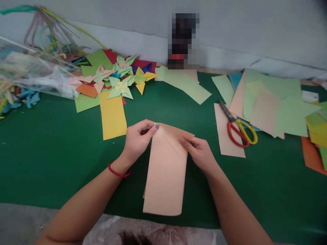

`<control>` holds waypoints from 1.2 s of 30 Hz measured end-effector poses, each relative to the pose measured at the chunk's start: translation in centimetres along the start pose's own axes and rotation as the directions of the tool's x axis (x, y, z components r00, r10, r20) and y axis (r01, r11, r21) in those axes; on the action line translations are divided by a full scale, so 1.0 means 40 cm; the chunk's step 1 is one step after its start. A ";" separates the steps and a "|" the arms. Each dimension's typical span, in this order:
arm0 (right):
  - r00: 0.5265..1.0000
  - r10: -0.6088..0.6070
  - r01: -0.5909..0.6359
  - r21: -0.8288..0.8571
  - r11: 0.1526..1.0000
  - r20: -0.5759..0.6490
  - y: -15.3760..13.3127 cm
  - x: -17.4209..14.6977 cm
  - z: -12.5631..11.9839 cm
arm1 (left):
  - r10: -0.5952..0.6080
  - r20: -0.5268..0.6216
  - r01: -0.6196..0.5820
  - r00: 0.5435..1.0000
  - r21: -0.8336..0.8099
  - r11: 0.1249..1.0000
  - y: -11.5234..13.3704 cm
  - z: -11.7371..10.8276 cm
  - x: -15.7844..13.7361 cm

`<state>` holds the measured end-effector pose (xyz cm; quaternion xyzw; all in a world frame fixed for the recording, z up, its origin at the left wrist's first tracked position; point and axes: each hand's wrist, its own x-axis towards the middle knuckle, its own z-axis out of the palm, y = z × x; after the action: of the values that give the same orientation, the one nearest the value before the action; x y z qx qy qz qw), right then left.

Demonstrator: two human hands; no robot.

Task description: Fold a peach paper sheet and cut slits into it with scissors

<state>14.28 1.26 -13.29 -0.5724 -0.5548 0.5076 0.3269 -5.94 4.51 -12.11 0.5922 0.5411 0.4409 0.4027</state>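
Midway along the green table's (63, 149) near edge is a long, pale peach paper (165, 180), layered, its shaded top slanting to a point at right, a diagonal crease below. The left hand (138, 139) pinches its top-left corner, thumb in front, fingers curled; the right hand (203, 154) grips the upper right edge, fingers bent inward.

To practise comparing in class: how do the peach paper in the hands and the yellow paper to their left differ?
The peach paper is held by the left hand and right hand; the yellow paper lies on the table. The peach paper shows a diagonal crease near its top; the yellow paper shows none. Both look longer than wide.
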 end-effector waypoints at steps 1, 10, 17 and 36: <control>1.000 -0.003 0.003 -0.022 1.000 -0.016 0.001 0.001 0.000 | 0.008 -0.011 -0.008 1.000 0.014 1.000 -0.001 0.002 -0.002; 0.998 0.056 -0.057 0.159 0.986 0.007 0.002 0.000 0.000 | 0.057 -0.050 -0.055 0.997 0.049 0.997 -0.004 0.007 -0.009; 0.996 0.028 -0.041 0.159 0.986 0.080 -0.006 0.000 -0.009 | 0.080 -0.096 -0.074 0.992 0.067 0.995 -0.006 0.002 -0.006; 0.995 0.033 -0.058 0.277 0.959 0.093 -0.003 0.000 -0.013 | 0.072 -0.148 -0.071 0.986 0.011 0.997 -0.009 0.009 -0.007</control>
<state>14.73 1.38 -13.05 -0.5103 -0.4780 0.6128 0.3682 -5.70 4.27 -12.59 0.5779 0.5494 0.4961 0.3436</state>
